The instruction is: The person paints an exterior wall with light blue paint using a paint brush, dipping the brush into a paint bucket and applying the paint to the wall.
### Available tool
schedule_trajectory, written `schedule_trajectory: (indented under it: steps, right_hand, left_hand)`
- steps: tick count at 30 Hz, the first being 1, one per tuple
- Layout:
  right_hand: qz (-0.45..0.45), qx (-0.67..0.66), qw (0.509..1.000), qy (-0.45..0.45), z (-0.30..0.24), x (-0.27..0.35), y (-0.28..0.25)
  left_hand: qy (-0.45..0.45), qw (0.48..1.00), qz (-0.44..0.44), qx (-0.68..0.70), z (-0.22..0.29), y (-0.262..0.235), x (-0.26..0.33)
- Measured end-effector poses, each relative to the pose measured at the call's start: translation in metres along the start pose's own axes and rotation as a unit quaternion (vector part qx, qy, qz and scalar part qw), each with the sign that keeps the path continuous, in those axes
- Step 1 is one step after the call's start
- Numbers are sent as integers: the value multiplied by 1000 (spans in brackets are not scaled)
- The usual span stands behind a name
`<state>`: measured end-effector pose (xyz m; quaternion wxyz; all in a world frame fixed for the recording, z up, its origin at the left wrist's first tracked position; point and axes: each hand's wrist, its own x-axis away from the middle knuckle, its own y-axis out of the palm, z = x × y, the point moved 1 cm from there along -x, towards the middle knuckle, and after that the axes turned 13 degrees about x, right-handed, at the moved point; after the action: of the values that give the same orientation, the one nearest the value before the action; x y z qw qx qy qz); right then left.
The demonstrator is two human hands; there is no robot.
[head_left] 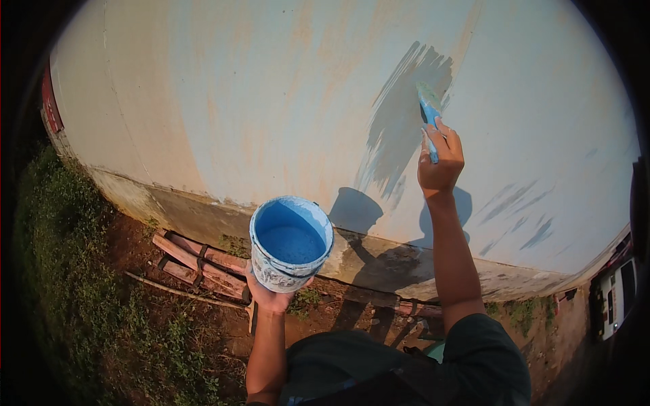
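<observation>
- Pale wall (257, 88), faded blue and cream, its stained base (196, 218) darker
- Bright sunlight, casting shadows (355, 208) on the wall
- Brown earth (227, 346) below; leafy weeds (61, 223) at left
- Reddish timbers (179, 252) stacked near the base, a thin pole (186, 293) beside them
- White vehicle (618, 298) at far right

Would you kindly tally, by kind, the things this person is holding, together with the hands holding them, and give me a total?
Paint bucket: 1
Paintbrush: 1
Hands: 2 (left hand supporting the bucket, right hand gripping the brush)
Total: 4
</observation>
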<state>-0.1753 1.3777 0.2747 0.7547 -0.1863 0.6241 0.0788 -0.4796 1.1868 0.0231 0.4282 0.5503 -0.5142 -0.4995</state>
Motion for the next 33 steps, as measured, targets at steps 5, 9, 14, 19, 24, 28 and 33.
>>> schedule_trajectory:
  steps: [5,9,14,19,24,28,33]
  right_hand:
    - [-105,-20,994,-30,-34,84,37]
    - [-301,-111,945,-65,-81,178,52]
    - [-306,-130,943,13,-70,117,51]
    - [-101,-60,993,2,-62,3,22]
    - [-127,18,989,-77,-103,78,71]
    - [-206,-26,972,-112,-138,166,107]
    - [-435,-133,891,2,-129,137,102]
  left_hand:
    - [-21,999,-14,33,5,5,-3]
    - [-20,999,-21,13,12,4,0]
    - [-4,1000,-19,22,14,9,3]
    - [25,998,16,47,19,13,21]
    - [44,999,-23,-6,20,21,25]
    - [43,997,-16,54,25,15,26]
    - [71,997,6,35,42,0,34]
